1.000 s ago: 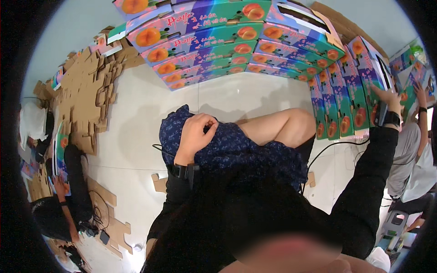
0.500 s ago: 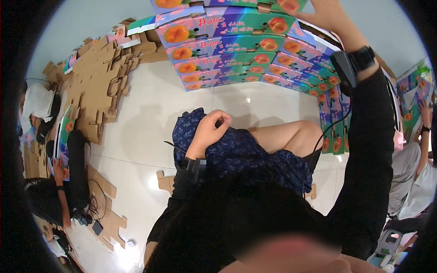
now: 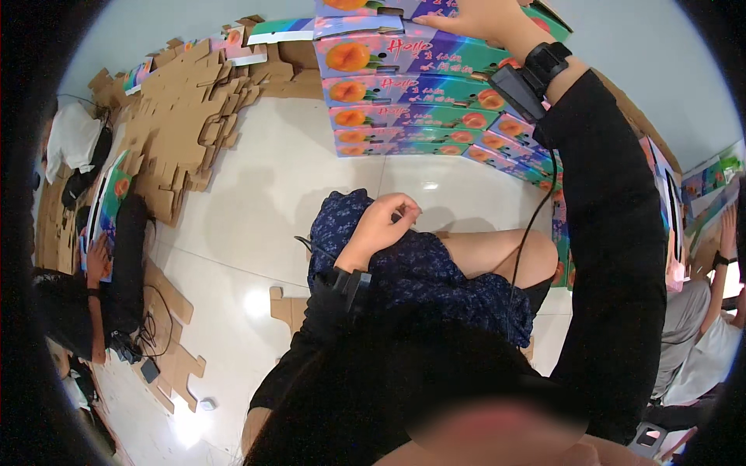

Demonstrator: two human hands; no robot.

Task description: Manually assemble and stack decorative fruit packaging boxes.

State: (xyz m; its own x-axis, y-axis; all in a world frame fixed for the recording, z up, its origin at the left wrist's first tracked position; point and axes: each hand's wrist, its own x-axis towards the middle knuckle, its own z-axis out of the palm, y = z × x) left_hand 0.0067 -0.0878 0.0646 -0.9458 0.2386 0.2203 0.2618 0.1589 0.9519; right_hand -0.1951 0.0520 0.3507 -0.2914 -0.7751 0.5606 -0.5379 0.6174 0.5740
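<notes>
My right hand (image 3: 488,19) reaches up to the top of a stack of printed fruit cartons (image 3: 435,56). Its fingers are stretched out over the upper cartons and touch one near its top edge; I see no grip around it. The cartons are purple, blue and green with orange peach pictures, laid flat in several layers. My left hand (image 3: 385,225) rests above the dark blue floral skirt (image 3: 412,268) on my lap. Its fingers are loosely curled in, with nothing visible in them. Both wrists carry black devices.
Flattened brown cardboard (image 3: 175,124) is piled at the left along the wall. More cartons (image 3: 517,155) stack to the right of the first ones. At the left a person's hand (image 3: 97,260) holds a carton; another person sits at the right edge. A cable (image 3: 536,206) hangs from my right wrist.
My right hand has moved left across the stack top, from its right end towards its middle. My left hand stays curled over my lap. The view has shifted slightly.
</notes>
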